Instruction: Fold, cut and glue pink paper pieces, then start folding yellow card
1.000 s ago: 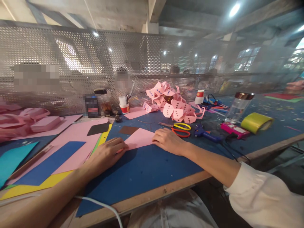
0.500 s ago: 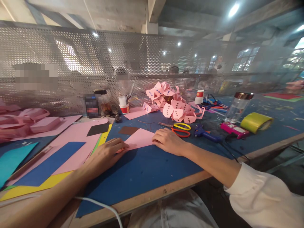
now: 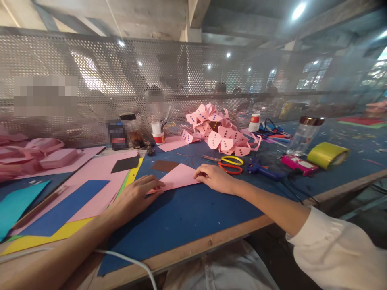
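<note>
A pink sheet of paper (image 3: 179, 177), its visible part roughly triangular, lies on the blue table mat (image 3: 181, 225) in front of me. My left hand (image 3: 140, 193) is closed on its left corner, thumb below and fingers over it. At the right corner, the fingertips of my right hand (image 3: 216, 178) pinch the paper. Both corners are partly hidden under my fingers. Just behind the sheet is a small brown piece of paper (image 3: 163, 165). Scissors (image 3: 231, 164) with yellow and orange handles rest beyond my right hand.
A heap of pink folded paper shapes (image 3: 223, 133) stands at the back. On the right are a blue glue gun (image 3: 263, 170), a pink device (image 3: 299, 164), a clear bottle (image 3: 305, 135) and yellow tape (image 3: 328, 155). Coloured sheets, including a blue strip (image 3: 66, 207), lie left. A white cable (image 3: 130, 259) crosses the front.
Both hands stay at the corners of the pink paper. My right hand's fingers look slightly more bent; otherwise the view has only shifted a little.
</note>
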### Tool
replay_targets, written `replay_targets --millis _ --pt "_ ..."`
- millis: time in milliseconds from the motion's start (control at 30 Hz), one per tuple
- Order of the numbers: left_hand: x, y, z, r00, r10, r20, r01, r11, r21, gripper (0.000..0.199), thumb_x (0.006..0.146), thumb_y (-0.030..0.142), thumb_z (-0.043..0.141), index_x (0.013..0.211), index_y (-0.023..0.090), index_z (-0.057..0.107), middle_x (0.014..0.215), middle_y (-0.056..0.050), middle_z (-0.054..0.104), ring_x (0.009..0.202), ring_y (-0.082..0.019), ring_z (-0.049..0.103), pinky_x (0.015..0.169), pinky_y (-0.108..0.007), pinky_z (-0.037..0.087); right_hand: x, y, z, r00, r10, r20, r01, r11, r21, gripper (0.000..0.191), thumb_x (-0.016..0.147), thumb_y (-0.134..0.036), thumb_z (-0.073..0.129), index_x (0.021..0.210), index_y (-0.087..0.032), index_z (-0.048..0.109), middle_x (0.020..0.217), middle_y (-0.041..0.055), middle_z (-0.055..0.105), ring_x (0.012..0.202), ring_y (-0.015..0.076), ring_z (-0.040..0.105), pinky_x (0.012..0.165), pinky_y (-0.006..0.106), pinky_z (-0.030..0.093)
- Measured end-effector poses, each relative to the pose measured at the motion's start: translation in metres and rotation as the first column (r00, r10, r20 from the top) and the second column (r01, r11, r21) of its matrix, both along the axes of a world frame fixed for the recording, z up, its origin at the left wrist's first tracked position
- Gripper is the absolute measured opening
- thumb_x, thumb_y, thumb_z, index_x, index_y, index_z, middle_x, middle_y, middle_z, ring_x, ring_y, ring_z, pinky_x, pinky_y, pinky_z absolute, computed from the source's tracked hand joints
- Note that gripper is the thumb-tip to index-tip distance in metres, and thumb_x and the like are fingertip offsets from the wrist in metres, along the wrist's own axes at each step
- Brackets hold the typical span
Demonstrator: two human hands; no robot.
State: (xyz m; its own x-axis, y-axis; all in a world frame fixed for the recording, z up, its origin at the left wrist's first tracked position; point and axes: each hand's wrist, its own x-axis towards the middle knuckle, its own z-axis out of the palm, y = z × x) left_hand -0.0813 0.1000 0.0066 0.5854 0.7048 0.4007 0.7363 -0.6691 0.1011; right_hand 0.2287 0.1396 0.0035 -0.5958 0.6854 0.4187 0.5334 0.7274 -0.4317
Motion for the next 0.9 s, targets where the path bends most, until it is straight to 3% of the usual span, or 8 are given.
replay_targets --millis 200,400,567,900 --pt "0.0 -0.001 0.0 1.0 -0.025 -0.007 0.025 0.999 0.035 0.022 0.098 0.032 0.049 0.102 0.022 0.068 0.098 -0.004 0.068 0.09 -0.018 0.065 0.078 -0.029 0.048 0.001 -0.001 0.002 1.0 -0.003 -0.011 0.002 1.0 -0.007 0.005 0.091 -0.016 0.063 0.092 -0.018 0.068 0.09 0.0012 0.068 0.079 0.0122 0.061 0.072 0.023 0.043" --pt "0.002 -0.002 0.001 0.999 -0.021 -0.03 0.023 0.999 0.05 0.023 0.099 0.028 0.046 0.1 0.021 0.068 0.096 -0.004 0.067 0.089 -0.018 0.063 0.078 -0.029 0.046 0.001 -0.006 0.001 0.994 0.053 0.099 -0.071 0.981 0.182 0.013 0.093 -0.03 0.064 0.092 -0.018 0.068 0.093 0.0048 0.064 0.087 0.0166 0.059 0.082 0.029 0.04" --pt "0.004 -0.006 0.004 0.999 -0.022 -0.035 0.023 0.999 0.038 0.023 0.099 0.028 0.045 0.096 0.021 0.067 0.094 -0.003 0.066 0.087 -0.017 0.062 0.076 -0.028 0.046 0.001 -0.008 0.001 0.981 0.023 0.191 -0.08 0.953 0.293 0.017 0.097 -0.03 0.058 0.093 -0.018 0.069 0.096 0.0062 0.065 0.094 0.0186 0.058 0.083 0.032 0.037" --pt "0.003 -0.004 0.0 0.999 0.013 -0.051 -0.014 1.0 -0.019 0.024 0.1 0.032 0.042 0.096 0.023 0.065 0.098 -0.003 0.064 0.086 -0.016 0.062 0.075 -0.027 0.045 0.001 -0.01 0.001 0.96 -0.005 0.281 -0.101 0.927 0.361 0.02 0.1 -0.03 0.054 0.093 -0.018 0.069 0.096 0.006 0.066 0.093 0.0197 0.057 0.083 0.033 0.036"
